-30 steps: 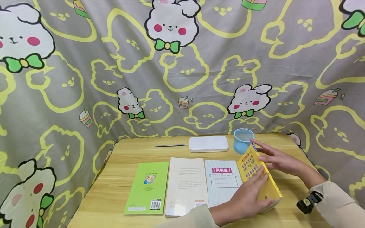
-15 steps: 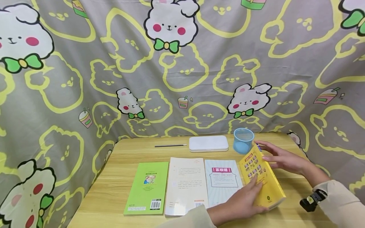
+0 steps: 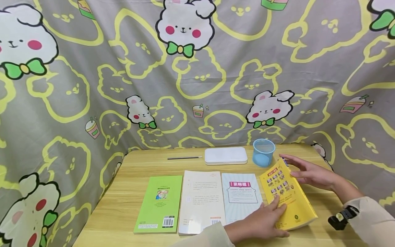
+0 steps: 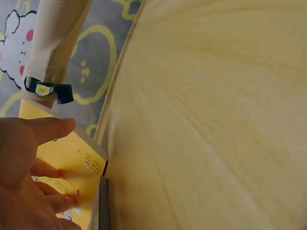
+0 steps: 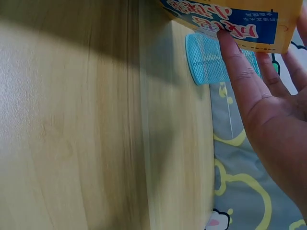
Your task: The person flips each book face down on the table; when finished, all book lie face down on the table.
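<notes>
A yellow book (image 3: 288,202) stands tilted at the right of the table, its left side low and its right side raised. My left hand (image 3: 262,219) rests with extended fingers on its back cover; in the left wrist view its fingers (image 4: 60,201) touch the yellow cover. At the raised upper right side, my right hand (image 3: 314,175) supports the book with mostly straight fingers. The right wrist view shows a digit against the blue-panelled front cover (image 5: 268,26). Just left of the yellow book lies a pale blue book (image 3: 242,192), partly hidden by my left hand.
A cream book (image 3: 202,199) and a green book (image 3: 160,206) lie farther left in the same row. Behind them are a pencil (image 3: 185,157), a white case (image 3: 226,156) and a blue mesh cup (image 3: 263,154). Patterned curtain (image 3: 191,85) borders the table.
The yellow book has tipped down toward the right, so more of its back cover faces up. My right hand has moved right and slightly down with it, while my left hand stays on the cover.
</notes>
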### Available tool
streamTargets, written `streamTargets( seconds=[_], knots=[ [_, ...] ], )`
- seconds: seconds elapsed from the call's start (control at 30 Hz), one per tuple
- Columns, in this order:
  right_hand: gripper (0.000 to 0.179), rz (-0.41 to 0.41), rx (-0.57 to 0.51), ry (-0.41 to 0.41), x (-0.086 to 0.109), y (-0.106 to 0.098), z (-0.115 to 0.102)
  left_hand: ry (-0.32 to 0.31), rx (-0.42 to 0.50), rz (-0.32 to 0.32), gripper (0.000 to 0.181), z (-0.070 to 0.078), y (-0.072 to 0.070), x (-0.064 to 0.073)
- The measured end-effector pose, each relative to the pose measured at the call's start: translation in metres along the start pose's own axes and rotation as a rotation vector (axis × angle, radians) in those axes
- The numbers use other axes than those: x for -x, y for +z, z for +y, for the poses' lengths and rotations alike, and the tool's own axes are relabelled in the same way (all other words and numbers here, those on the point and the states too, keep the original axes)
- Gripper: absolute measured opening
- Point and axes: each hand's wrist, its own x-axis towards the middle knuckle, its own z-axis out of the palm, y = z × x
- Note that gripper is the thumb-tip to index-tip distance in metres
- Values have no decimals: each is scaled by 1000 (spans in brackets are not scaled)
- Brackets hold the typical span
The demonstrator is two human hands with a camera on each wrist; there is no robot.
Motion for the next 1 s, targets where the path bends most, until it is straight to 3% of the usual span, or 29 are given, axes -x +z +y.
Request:
streamTargets(
  seconds=[0.5,0.83,1.0],
  knots=[
    [74,-8,-7,13,10,-17,22,-32,-85,-83,86,-2,4,-2],
    [77,-217,-233,-61,9,-29,45,-25,-147,-136,76,-1,4,-5],
    [76,-158,-155,-56,10,-29,50,-39,-155,-142,74,0,3,-6]
  ],
)
